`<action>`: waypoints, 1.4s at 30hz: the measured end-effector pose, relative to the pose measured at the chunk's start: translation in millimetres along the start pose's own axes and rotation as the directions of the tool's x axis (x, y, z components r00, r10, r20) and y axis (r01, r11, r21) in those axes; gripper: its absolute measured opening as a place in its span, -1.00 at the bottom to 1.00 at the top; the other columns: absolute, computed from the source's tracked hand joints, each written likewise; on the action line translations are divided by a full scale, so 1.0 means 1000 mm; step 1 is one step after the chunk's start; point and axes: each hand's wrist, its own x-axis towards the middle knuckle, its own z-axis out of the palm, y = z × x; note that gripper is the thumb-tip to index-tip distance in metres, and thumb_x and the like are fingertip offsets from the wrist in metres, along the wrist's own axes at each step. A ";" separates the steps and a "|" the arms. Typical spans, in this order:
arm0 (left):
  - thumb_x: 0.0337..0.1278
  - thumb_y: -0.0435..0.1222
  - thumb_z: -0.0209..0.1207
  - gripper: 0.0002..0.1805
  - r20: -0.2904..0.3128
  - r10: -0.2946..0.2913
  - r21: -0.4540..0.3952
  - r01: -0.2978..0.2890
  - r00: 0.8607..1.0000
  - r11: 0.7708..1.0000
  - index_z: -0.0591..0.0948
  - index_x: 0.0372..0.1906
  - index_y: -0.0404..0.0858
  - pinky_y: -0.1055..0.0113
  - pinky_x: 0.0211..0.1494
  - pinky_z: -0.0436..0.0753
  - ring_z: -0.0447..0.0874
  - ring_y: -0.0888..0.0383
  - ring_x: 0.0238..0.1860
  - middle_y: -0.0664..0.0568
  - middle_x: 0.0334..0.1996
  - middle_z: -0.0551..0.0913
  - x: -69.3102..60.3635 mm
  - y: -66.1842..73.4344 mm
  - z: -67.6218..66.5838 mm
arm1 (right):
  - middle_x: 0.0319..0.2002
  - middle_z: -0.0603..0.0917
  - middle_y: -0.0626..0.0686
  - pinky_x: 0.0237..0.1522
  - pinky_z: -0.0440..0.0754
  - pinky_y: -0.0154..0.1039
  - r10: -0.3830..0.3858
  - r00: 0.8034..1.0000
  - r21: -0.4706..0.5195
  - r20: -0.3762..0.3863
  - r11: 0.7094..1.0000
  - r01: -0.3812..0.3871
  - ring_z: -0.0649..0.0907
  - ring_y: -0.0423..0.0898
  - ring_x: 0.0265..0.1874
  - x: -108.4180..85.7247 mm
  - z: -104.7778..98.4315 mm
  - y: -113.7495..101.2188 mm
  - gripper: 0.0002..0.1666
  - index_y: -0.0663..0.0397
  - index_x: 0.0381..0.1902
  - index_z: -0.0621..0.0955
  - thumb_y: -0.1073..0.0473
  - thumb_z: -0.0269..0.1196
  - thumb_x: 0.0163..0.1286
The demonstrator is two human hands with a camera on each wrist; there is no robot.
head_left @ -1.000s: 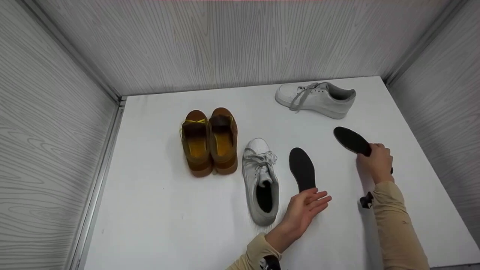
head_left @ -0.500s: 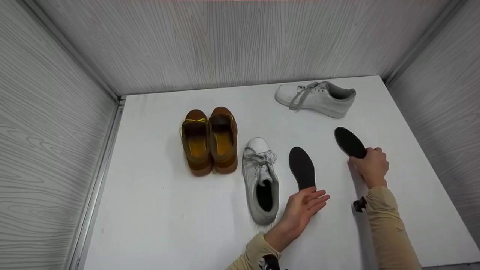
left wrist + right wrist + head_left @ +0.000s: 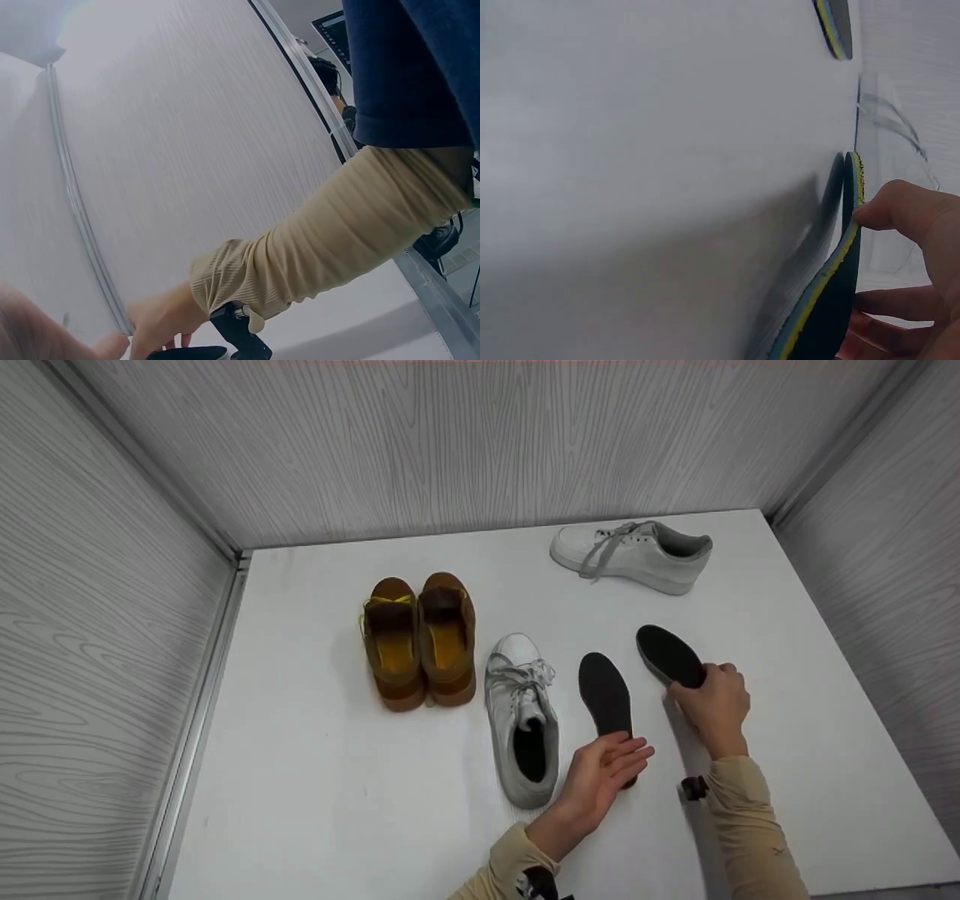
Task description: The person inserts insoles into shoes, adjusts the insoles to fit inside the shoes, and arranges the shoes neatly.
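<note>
My right hand [image 3: 716,709] pinches a black insole [image 3: 669,655] between thumb and fingers, around its middle. In the right wrist view the held insole [image 3: 821,300] shows yellow and blue layers along its edge and bends away from the table. A second black insole [image 3: 602,690] lies on the table, toe end pointing away. My left hand [image 3: 596,780] has its fingers extended over that insole's rear part, covering some of it; whether it touches cannot be told. Left of this hand stands a white lace-up sneaker [image 3: 501,742], toe pointing away.
Another white sneaker [image 3: 637,561] stands sideways near the back edge of the white table [image 3: 337,810]. A pair of brown shoes [image 3: 395,686] with yellow laces sits left of the near sneaker. Grey wood-grain walls [image 3: 480,450] enclose the back and sides.
My right hand has moved left with its insole, nearer the second insole. The left hand has hardly moved, and the shoes stay where they were.
</note>
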 end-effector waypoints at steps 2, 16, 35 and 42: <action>0.44 -0.26 -0.06 -0.41 0.000 0.001 0.001 -0.001 1.000 1.000 0.21 0.38 -0.59 0.08 0.30 0.45 0.52 -0.23 0.23 -0.45 0.19 0.47 0.000 0.001 0.000 | -0.01 0.50 0.45 -0.01 0.43 0.30 -0.005 1.000 0.010 -0.014 1.000 0.005 0.49 0.37 0.00 -0.006 0.001 -0.008 -0.33 0.54 0.06 0.55 0.06 0.32 0.14; 0.43 -0.33 -0.12 -0.47 0.064 0.054 0.042 -0.057 0.996 0.997 0.28 0.39 -0.52 0.10 0.36 0.37 0.39 -0.20 0.33 -0.32 0.27 0.44 0.002 0.012 -0.002 | -0.17 0.56 0.35 -0.23 0.47 0.22 -0.216 0.920 0.063 -0.327 0.966 0.249 0.55 0.30 -0.18 -0.055 -0.005 -0.057 -0.43 0.43 -0.06 0.63 0.19 0.47 -0.02; 0.36 -0.41 0.07 -0.73 -0.032 0.191 0.044 -0.189 0.981 0.981 0.52 -0.01 -0.57 0.35 -0.09 0.56 0.62 0.15 -0.16 -0.12 -0.17 0.61 0.013 0.032 -0.004 | -0.20 0.51 0.27 -0.32 0.53 0.08 -0.271 0.907 0.149 -0.323 0.932 0.331 0.53 0.16 -0.26 -0.120 -0.013 -0.112 -0.35 0.38 0.00 0.66 0.20 0.53 -0.09; 0.31 -0.48 0.12 -0.51 -0.081 0.263 0.084 -0.256 0.961 0.963 0.20 -0.70 -0.19 0.42 -0.52 0.27 0.13 0.26 -0.68 0.12 -0.74 0.11 0.015 0.032 -0.006 | -0.23 0.50 0.27 -0.40 0.51 0.05 -0.305 0.893 0.112 -0.330 0.927 0.358 0.51 0.13 -0.32 -0.130 -0.006 -0.117 -0.40 0.37 -0.03 0.68 0.19 0.51 -0.07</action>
